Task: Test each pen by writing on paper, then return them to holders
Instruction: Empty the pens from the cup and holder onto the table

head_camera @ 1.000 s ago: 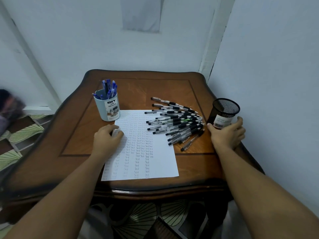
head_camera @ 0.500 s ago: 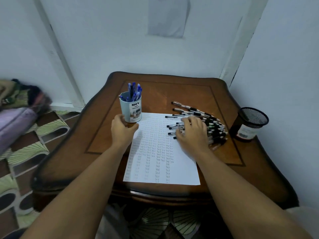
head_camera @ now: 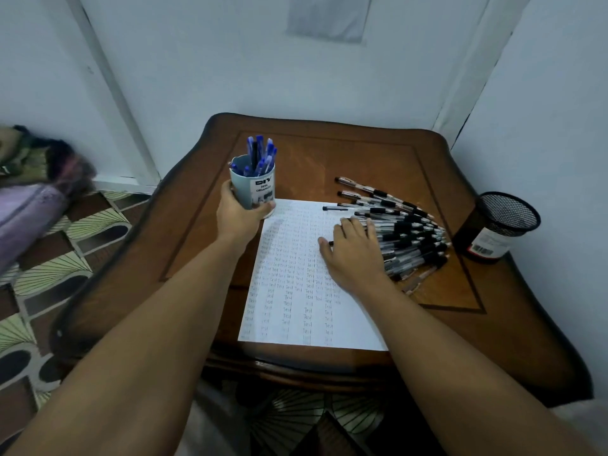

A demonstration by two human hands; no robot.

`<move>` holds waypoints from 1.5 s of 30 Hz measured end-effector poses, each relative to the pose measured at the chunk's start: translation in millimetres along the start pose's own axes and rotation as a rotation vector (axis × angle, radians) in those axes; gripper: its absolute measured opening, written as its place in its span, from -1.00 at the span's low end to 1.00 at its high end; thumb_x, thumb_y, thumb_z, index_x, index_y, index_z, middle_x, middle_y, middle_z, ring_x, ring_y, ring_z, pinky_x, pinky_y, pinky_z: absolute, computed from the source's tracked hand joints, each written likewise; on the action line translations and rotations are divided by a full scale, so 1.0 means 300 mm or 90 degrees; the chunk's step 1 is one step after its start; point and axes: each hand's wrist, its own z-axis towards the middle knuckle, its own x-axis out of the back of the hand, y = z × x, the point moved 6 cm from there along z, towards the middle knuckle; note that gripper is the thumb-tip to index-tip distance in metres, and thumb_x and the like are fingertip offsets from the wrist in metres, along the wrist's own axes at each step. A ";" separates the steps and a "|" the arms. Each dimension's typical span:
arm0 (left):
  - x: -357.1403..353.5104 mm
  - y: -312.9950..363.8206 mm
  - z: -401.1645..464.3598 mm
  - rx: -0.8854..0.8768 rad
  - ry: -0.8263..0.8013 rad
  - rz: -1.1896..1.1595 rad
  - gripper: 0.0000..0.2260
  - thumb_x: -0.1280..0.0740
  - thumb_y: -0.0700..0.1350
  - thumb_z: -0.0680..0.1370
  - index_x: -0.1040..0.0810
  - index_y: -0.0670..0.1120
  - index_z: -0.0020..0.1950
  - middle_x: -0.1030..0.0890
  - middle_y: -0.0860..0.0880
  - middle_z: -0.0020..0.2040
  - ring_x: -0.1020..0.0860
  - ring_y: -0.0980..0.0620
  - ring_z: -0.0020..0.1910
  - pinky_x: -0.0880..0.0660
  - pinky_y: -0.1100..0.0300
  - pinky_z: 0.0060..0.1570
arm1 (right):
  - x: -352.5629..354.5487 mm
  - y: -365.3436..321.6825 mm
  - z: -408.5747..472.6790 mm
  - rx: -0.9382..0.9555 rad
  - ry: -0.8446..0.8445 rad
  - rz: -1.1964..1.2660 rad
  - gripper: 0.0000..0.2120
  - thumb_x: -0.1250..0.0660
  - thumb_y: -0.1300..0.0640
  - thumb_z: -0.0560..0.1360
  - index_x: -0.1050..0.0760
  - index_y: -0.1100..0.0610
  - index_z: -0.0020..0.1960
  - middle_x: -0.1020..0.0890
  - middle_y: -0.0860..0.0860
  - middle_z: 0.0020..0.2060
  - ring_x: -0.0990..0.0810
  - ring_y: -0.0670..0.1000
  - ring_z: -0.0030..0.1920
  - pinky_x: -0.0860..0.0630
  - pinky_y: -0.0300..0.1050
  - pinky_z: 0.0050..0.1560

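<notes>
1. head view: left hand grips the cup of blue pens, likely to steady or shift it.
2. right hand lies flat, fingers relaxed, on the black pens, probably gathering them beside the paper.
3. 2 holders: cup, empty mesh pot; 1 paper; pens too many to count.
</notes>
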 end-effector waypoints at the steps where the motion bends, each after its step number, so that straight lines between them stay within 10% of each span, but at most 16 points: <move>1: 0.000 -0.004 0.005 0.002 0.001 -0.004 -0.25 -0.57 -0.16 0.40 -0.27 -0.05 0.49 -0.47 -0.02 0.40 -0.46 -0.02 0.35 -0.46 0.05 0.27 | 0.003 0.003 0.003 -0.012 0.004 -0.005 -0.40 0.10 -0.14 0.70 -0.20 0.24 0.56 -0.20 0.14 0.58 -0.03 0.12 0.60 0.18 0.15 0.58; 6: -0.005 -0.013 0.012 0.002 0.003 -0.020 -0.23 -0.57 -0.17 0.40 -0.24 -0.04 0.51 -0.47 -0.02 0.40 -0.45 -0.02 0.35 -0.45 0.04 0.28 | -0.003 -0.041 0.001 0.030 0.027 0.026 -0.45 0.04 -0.08 0.71 -0.21 0.26 0.54 -0.20 0.17 0.57 -0.04 0.15 0.60 0.14 0.11 0.59; 12: 0.007 -0.004 0.032 -0.008 -0.005 0.010 -0.28 -0.56 -0.19 0.41 -0.29 -0.05 0.48 -0.48 -0.02 0.39 -0.45 -0.04 0.37 -0.46 0.04 0.28 | -0.035 -0.092 -0.018 0.117 0.096 0.126 -0.60 -0.12 0.12 0.63 -0.55 0.37 0.25 -0.60 0.24 0.24 -0.51 0.23 0.35 -0.30 0.07 0.46; 19: 0.084 -0.008 0.030 -0.035 0.014 0.092 -0.21 -0.58 -0.16 0.39 -0.24 -0.04 0.52 -0.40 -0.05 0.43 -0.41 -0.04 0.40 -0.45 0.00 0.33 | -0.028 -0.047 -0.010 0.083 0.032 0.109 -0.49 0.03 0.01 0.72 -0.26 0.32 0.52 -0.31 0.19 0.53 -0.12 0.13 0.59 0.12 -0.06 0.57; 24: 0.197 0.034 0.009 -0.106 0.033 0.251 -0.18 -0.59 -0.09 0.38 -0.23 -0.03 0.53 -0.34 -0.14 0.39 -0.39 -0.10 0.35 -0.44 -0.01 0.34 | 0.013 -0.155 -0.039 0.113 0.117 0.167 -0.71 -0.16 0.20 0.62 -0.56 0.33 0.17 -0.62 0.19 0.10 -0.53 0.19 0.17 -0.44 0.06 0.26; 28: 0.197 0.060 -0.014 -0.193 -0.001 0.484 -0.20 -0.58 -0.01 0.39 -0.24 0.01 0.52 -0.35 -0.20 0.38 -0.34 -0.20 0.33 -0.36 -0.09 0.31 | -0.009 -0.131 -0.049 0.080 0.107 0.158 -0.78 -0.18 0.27 0.58 -0.57 0.32 0.08 -0.61 0.17 0.01 -0.49 0.14 0.04 -0.46 0.03 0.08; 45: 0.256 0.074 -0.060 -0.375 -0.085 0.934 -0.21 -0.50 -0.01 0.44 -0.14 0.05 0.56 -0.25 -0.16 0.48 -0.16 -0.22 0.46 -0.12 -0.09 0.45 | -0.035 -0.094 -0.070 0.079 0.023 0.192 -0.55 -0.07 0.12 0.68 -0.30 0.28 0.51 -0.34 0.14 0.51 -0.21 0.07 0.54 -0.06 -0.09 0.55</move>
